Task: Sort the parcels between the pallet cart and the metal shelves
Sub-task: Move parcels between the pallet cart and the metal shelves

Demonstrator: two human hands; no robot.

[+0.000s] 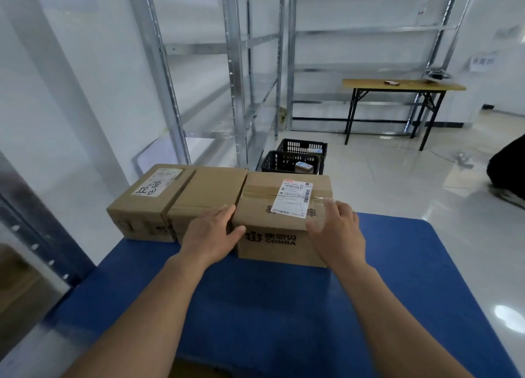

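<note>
Three cardboard parcels stand in a row at the far end of the blue pallet cart point(284, 306). The right one, a CONBA box point(281, 207) with a white shipping label on top, sits between my hands. My left hand point(211, 232) grips its left front corner, thumb on the front face. My right hand point(336, 230) lies over its right front top corner, fingers spread. A plain middle box point(210, 190) and a labelled left box point(147, 198) touch each other beside it. Metal shelves point(241, 73) stand behind, bare.
Two black plastic baskets point(292, 159) with small packages sit on the floor behind the cart. A folding table point(403, 85) stands at the back right before more shelving. A person in dark clothes point(508, 173) is at the right edge. Glossy tiled floor lies right of the cart.
</note>
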